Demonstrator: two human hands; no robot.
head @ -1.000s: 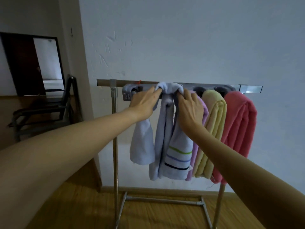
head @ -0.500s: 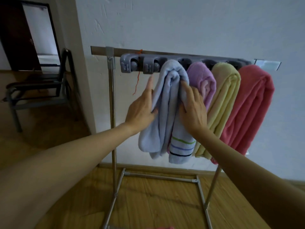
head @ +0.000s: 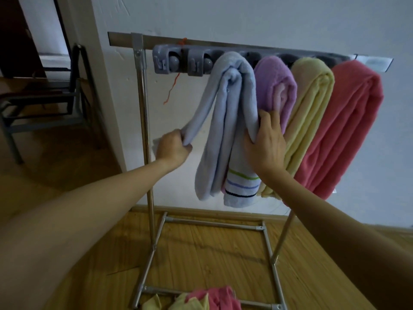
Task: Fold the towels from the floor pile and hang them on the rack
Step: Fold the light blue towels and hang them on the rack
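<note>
Rack [head: 143,113]: metal frame on a wooden floor [head: 201,249], standing against a white wall [head: 245,16]; a grey holder strip [head: 176,61] runs along its top bar.

Blue towel [head: 232,113]: draped over the top bar, leftmost of four, hanging in several folds; one end carries green, blue and black stripes (lower right fold).

Purple towel [head: 277,86]: folded, hung just right of the blue one, touching it.

Yellow towel [head: 310,113]: folded, hung between the purple and the red, touching both.

Red towel [head: 348,130]: folded, rightmost on the bar.

Left hand [head: 174,148]: fingers curled into a fist around the left hanging fold of the blue towel, which it draws out to the left, away from the other folds.

Right hand [head: 266,144]: laid flat against the right side of the blue towel, fingers straight and close together, fingertips reaching between the blue and purple towels; thumb tucked against the blue cloth.

Floor pile [head: 201,298]: red and yellow cloths at the bottom edge, inside the rack's base (only partly in view).

Chair [head: 44,101]: dark frame, left of the rack, beside a doorway [head: 29,30].

Orange thread [head: 172,86]: dangling from the holder strip.
</note>
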